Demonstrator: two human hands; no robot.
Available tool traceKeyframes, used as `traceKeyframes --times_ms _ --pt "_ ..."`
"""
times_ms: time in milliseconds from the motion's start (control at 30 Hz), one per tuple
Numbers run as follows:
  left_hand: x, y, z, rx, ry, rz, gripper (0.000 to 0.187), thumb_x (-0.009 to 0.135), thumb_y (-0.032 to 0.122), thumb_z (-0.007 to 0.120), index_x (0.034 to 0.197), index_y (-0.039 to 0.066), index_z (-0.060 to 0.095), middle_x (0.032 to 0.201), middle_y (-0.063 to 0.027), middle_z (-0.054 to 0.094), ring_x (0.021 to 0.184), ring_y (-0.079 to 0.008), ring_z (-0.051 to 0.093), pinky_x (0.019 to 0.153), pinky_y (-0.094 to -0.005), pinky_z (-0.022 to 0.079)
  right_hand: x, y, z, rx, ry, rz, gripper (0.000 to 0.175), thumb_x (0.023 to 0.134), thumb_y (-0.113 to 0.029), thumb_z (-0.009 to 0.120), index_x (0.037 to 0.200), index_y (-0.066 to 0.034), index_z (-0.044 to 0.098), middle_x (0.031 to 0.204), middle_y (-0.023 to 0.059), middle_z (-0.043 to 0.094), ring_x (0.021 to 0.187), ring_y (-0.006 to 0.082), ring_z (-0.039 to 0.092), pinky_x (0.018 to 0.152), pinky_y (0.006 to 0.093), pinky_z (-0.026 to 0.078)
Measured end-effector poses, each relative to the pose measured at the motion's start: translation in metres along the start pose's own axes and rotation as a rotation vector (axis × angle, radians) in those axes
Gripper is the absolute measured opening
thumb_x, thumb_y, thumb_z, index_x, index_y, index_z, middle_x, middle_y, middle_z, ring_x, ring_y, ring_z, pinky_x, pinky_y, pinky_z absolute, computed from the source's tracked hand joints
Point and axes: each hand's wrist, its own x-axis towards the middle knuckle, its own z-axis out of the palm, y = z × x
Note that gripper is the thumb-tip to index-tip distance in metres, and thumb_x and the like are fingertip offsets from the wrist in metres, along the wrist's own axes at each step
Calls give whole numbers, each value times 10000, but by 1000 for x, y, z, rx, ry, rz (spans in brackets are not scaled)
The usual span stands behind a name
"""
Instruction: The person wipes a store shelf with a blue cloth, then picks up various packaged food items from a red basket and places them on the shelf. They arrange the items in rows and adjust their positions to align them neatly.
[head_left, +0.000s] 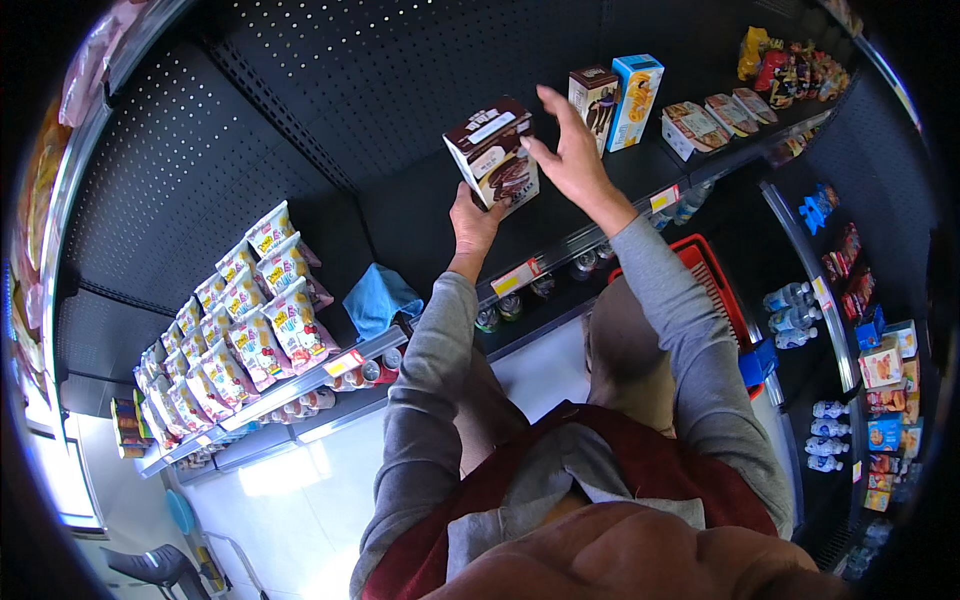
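Observation:
My left hand (477, 223) grips the lower end of a brown and cream biscuit box (496, 154), held tilted above the black shelf (405, 217). At the box's upper right side is my right hand (571, 157), its fingers spread; the thumb is at the box's edge, and whether it touches cannot be told. Just beyond the right hand, a similar brown box (592, 97) stands upright beside a blue and white biscuit box (636, 101). A crumpled blue cloth (381, 300) lies on the shelf to the left of my left forearm.
Snack bags (259, 341) stand in rows on the left shelf. Flat packs (697, 129) and colourful bags (795, 71) are at the upper right. Cans (510, 306) sit on the lower shelf. A red basket (712, 266) is beside my right forearm. Bottles (791, 307) stand on the right shelving.

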Motion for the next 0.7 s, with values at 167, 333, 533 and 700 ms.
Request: traceKeyframes --times_ms 167,333,533,700 --pt "9 -17 10 91 82 -39 493 707 157 865 1056 1 554 987 -191 712 943 -350 704 842 -379 544 -66 67 42 -152 -476 601 903 848 -282 747 1511 69 246 1509 284 383 1387 372 426 1154 392 345" --pt "25 -41 36 -29 34 16 506 714 163 866 1063 -2 540 979 -177 713 915 -309 709 829 -371 544 -79 70 65 27 -332 613 819 768 -272 805 1348 107 369 1313 321 528 1230 418 547 1027 426 454" --pt "31 -43 57 -175 -153 66 547 749 153 845 1153 1 510 1050 -197 682 970 -321 690 855 -374 535 -82 98 63 101 -91 663 598 737 -200 812 1155 55 469 1140 299 608 1107 450 597 926 468 500" --pt "20 -48 53 403 -113 198 494 734 149 831 1112 2 549 1041 -205 634 974 -394 633 855 -426 528 -82 101 59 150 -88 649 615 746 -196 798 1190 51 453 1162 297 594 1122 451 580 969 463 481"
